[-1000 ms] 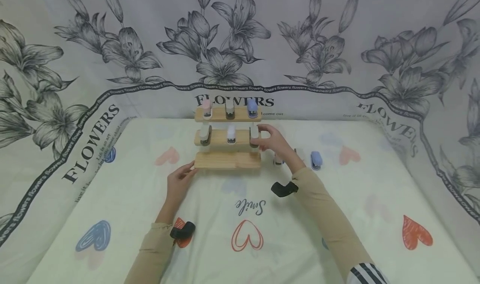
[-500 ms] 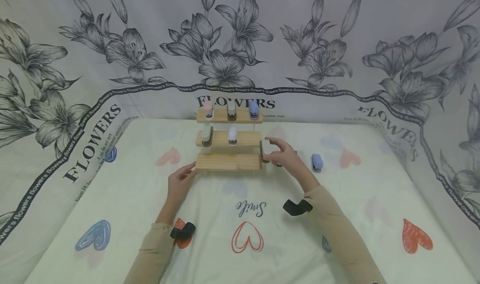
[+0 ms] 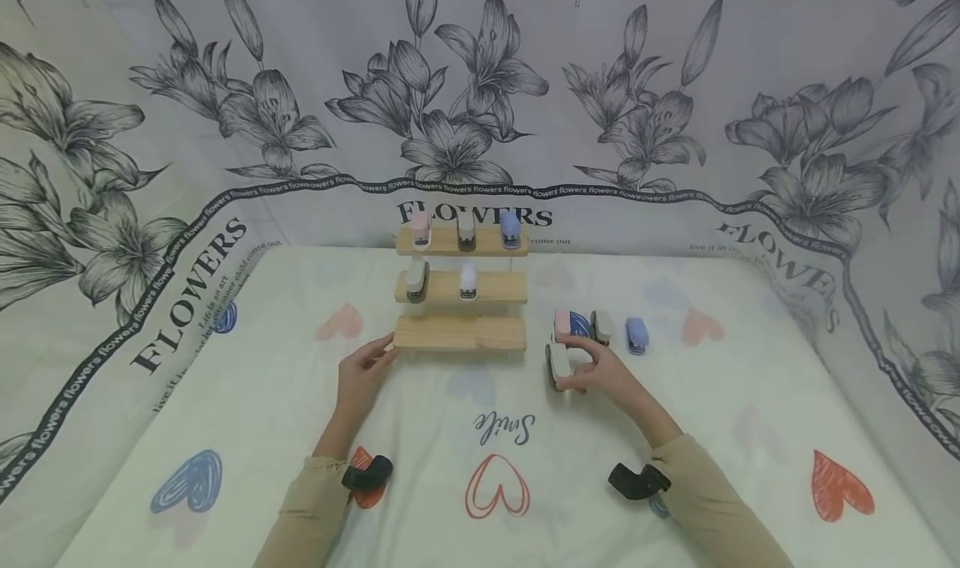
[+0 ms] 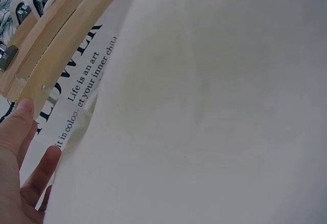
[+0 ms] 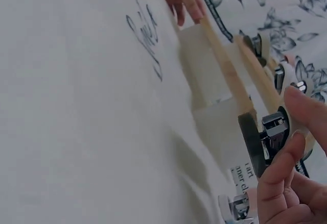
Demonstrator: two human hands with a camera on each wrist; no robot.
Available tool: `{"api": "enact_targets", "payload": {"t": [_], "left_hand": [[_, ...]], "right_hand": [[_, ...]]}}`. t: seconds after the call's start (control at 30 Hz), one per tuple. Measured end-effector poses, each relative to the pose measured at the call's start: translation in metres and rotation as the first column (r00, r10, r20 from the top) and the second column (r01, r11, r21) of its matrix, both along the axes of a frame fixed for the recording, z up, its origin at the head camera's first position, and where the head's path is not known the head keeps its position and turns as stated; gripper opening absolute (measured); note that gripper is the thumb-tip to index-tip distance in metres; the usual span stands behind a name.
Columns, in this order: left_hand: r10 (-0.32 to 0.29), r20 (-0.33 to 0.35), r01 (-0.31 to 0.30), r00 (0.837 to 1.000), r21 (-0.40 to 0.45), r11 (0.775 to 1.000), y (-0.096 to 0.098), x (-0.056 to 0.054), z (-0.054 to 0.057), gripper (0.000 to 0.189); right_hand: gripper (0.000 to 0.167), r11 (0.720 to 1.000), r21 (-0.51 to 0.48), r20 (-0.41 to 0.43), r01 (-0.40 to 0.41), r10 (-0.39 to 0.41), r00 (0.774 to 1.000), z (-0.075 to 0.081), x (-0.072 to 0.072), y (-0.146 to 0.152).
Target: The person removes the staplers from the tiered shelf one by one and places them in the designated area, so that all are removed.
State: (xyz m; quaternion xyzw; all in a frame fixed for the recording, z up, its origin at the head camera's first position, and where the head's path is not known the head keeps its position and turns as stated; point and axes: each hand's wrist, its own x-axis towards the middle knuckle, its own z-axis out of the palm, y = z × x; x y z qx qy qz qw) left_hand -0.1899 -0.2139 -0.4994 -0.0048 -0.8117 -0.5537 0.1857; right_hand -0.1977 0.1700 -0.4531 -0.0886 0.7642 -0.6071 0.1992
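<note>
Low over the cloth, right of the tiered wooden display rack [image 3: 460, 333], my right hand [image 3: 600, 375] pinches a pale grey mini stapler [image 3: 558, 365] with a dark base. In the right wrist view that stapler [image 5: 250, 142] sits between thumb and fingers, its metal mechanism facing the camera. At the rack's lower left corner, my left hand [image 3: 363, 376] holds the bottom board's end; in the left wrist view a fingertip [image 4: 25, 106] presses on the wood. A grey stapler [image 3: 417, 280] and a white stapler [image 3: 468, 279] stand on the middle tier.
Pink [image 3: 422, 229], grey [image 3: 466, 229] and blue [image 3: 511, 227] staplers line the top tier. On the cloth at right are a pink stapler [image 3: 562, 321], partly behind the held one, a grey stapler [image 3: 600, 326] and a blue stapler [image 3: 637, 335]. Flower-printed fabric [image 3: 480, 77] hangs behind.
My right hand has taken the grey stapler off the middle tier's right end and carried it right and towards me, down near the cloth. The left hand has stayed at the rack.
</note>
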Motion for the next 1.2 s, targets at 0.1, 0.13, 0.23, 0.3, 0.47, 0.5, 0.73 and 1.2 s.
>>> {"api": "enact_targets", "payload": {"t": [0.1, 0.13, 0.23, 0.3, 0.47, 0.5, 0.73, 1.2], "left_hand": [[-0.004, -0.024, 0.005, 1.0, 0.014, 1.0, 0.001, 0.001, 0.0, 0.029], [-0.005, -0.032, 0.006, 0.999, 0.017, 1.0, 0.002, 0.001, -0.001, 0.029], [-0.003, -0.022, 0.003, 1.0, 0.012, 1.0, 0.002, 0.001, -0.003, 0.031], [0.002, 0.003, -0.002, 1.0, 0.014, 1.0, 0.001, 0.002, -0.004, 0.031], [0.005, 0.034, -0.006, 0.999, 0.024, 1.0, 0.001, 0.005, -0.009, 0.031], [0.001, 0.027, -0.002, 1.0, 0.023, 1.0, 0.001, 0.005, -0.009, 0.031], [-0.006, -0.011, 0.006, 1.0, 0.005, 1.0, 0.0, -0.001, -0.005, 0.033], [-0.014, -0.021, 0.013, 1.0, -0.015, 1.0, -0.002, -0.002, -0.007, 0.034]], "right_hand": [[0.076, 0.999, 0.046, -0.006, 0.012, -0.012, 1.0, -0.007, 0.004, 0.004], [0.075, 0.998, 0.06, -0.012, 0.014, -0.013, 1.0, -0.009, 0.005, 0.005], [0.074, 0.994, 0.11, -0.024, 0.003, 0.0, 1.0, -0.012, 0.007, 0.005], [0.072, 0.991, 0.135, -0.025, -0.016, 0.02, 0.999, -0.009, 0.009, 0.005], [0.067, 0.985, 0.17, -0.018, -0.039, 0.043, 0.999, 0.007, 0.018, 0.002], [0.066, 0.985, 0.17, -0.018, -0.033, 0.037, 0.999, 0.009, 0.019, 0.001], [0.071, 0.982, 0.189, -0.013, -0.027, 0.03, 0.999, -0.005, 0.01, 0.008], [0.061, 0.989, 0.148, -0.213, 0.004, 0.027, 0.977, 0.05, -0.01, 0.002]]}}
